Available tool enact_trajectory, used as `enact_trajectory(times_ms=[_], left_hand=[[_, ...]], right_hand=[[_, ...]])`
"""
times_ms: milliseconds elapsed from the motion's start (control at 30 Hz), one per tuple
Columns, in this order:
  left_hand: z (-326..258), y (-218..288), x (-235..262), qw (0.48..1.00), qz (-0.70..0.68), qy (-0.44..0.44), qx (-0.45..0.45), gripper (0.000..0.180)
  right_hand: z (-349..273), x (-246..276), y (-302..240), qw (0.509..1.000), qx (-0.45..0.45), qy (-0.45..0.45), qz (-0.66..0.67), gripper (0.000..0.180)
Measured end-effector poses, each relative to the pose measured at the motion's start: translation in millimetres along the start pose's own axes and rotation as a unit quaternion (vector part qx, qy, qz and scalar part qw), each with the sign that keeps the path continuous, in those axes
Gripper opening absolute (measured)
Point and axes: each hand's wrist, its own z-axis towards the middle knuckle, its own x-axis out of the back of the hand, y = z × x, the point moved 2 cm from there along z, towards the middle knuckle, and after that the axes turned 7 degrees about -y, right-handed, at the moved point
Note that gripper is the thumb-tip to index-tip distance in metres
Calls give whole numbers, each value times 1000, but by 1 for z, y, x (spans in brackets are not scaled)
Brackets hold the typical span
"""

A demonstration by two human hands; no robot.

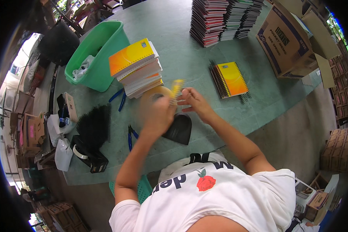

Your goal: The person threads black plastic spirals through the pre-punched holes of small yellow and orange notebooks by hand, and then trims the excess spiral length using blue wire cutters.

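The yellow notebook [176, 91] stands edge-on between my 2 hands, blurred. My left hand [160, 112] is just left of its lower end, fingers apparently curled; I cannot tell whether they grip it. My right hand [197, 101] is part open at the notebook's right side, fingers apart; I cannot tell whether the fingertips touch it. Recommended handling: support the notebook with 1 hand, align the pages, and apply only light fingertip pressure, to avoid bending the cover. Maintain clearance from the notebook stack [143, 73] beyond my left fingers and the black object [180, 130] below my right fingers.
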Motion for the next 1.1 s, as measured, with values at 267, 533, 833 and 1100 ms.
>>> enact_trajectory(times_ms=[267,533,833,1100], left_hand=[[11,23,9,978,-174,-107,-46,26],[-9,8,16,988,-53,75,-123,37],[-86,-103,47,983,66,151,80,20],[-173,-205,23,878,215,131,408,25]], right_hand=[[-73,36,-81,859,203,39,-468,49],[-93,123,-85,616,338,235,-671,45],[-80,172,-36,624,238,115,-735,39],[-73,168,-42,646,257,88,-713,34]])
